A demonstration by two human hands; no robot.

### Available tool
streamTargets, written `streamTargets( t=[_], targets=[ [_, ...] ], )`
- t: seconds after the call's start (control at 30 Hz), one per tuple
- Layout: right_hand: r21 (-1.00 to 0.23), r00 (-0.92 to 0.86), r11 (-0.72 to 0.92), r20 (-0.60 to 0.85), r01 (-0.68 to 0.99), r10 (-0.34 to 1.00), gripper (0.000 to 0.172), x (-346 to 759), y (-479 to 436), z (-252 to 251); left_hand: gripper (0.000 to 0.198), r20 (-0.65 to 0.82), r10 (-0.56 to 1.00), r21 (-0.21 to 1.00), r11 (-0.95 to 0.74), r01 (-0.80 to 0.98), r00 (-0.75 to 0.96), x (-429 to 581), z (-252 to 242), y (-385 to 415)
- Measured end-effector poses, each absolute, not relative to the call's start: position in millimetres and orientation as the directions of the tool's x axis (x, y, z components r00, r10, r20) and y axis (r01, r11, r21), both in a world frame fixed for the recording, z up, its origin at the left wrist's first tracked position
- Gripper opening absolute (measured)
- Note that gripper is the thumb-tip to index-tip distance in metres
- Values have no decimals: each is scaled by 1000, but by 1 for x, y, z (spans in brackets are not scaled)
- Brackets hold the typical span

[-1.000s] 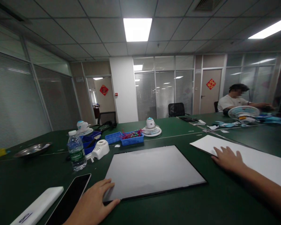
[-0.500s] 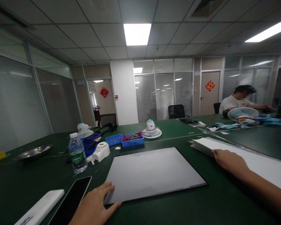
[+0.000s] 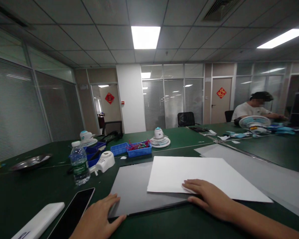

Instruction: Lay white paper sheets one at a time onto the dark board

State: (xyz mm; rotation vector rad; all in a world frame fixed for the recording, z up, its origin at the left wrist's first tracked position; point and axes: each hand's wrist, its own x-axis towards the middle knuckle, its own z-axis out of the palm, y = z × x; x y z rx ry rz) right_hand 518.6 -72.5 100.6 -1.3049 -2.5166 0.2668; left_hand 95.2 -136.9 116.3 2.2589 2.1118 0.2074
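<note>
A grey-faced flat board with a dark edge (image 3: 129,186) lies on the green table in front of me. The fingers of my left hand (image 3: 99,212) rest on its near left corner, thumb spread along the front edge. Over the board's right part lies a white sheet (image 3: 189,169), reaching past it to the right. My right hand (image 3: 208,197) touches the sheet's near edge, fingers stretched flat on top and thumb apart below the edge. Further right is a pile of large pale sheets (image 3: 254,166).
Left of the board are a phone (image 3: 71,212), a white slab-like object (image 3: 41,220), a water bottle (image 3: 79,164) and a white plastic housing (image 3: 106,161). Behind stand blue bins (image 3: 139,152) with wires and a fan part (image 3: 159,141). A co-worker (image 3: 250,109) sits at far right.
My right hand has moved left from the pile, bringing a white sheet partly over the board. My left hand stays at the board's corner. The view has shifted slightly.
</note>
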Motion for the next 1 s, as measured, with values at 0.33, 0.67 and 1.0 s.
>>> streamTargets(
  t=[0.33,0.67,1.0],
  targets=[
    [-230,-392,448,252,864,885,58,534,-60,100,63,122,988,125,-113,986,98,94,109,-137],
    [-216,-467,551,340,806,816,54,525,-69,103,68,161,976,116,-163,980,143,94,103,-138],
    [-247,-717,750,223,614,660,45,533,-64,102,71,120,981,110,-166,980,152,92,103,-137]
  ],
)
